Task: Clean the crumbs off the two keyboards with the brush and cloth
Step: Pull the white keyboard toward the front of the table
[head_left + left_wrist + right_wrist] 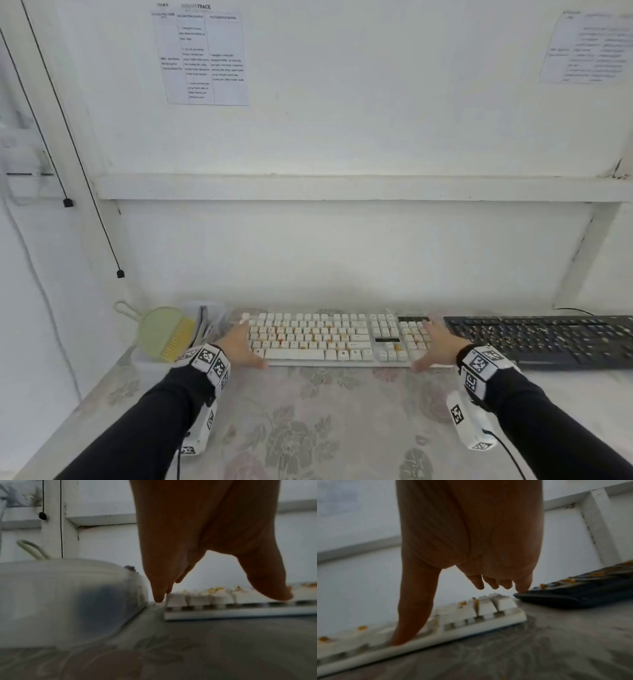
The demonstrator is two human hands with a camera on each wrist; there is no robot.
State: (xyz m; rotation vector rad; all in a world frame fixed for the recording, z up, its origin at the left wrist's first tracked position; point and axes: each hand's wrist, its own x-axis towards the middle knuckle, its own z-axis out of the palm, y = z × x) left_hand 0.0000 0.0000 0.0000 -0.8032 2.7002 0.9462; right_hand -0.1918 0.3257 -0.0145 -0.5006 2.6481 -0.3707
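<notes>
A white keyboard [325, 339] strewn with orange crumbs lies in the middle of the table, also seen as the white keyboard [223, 601] and the white keyboard [471, 615]. My left hand [239, 344] lies at its left end, fingers straight and thumb at the front edge. My right hand [440, 342] lies over the number pad, with its thumb [412, 608] touching the front edge. A black keyboard [541, 339] with crumbs sits to the right. The green brush [164, 332] with yellow bristles and a grey cloth [205, 323] rest in a clear box at the left.
The clear plastic box [60, 595] stands close against the white keyboard's left end. The black keyboard [582, 595] nearly touches its right end. A floral tablecloth [308, 428] covers the table. The white wall runs just behind the keyboards, with black cables [85, 178] hanging at the left.
</notes>
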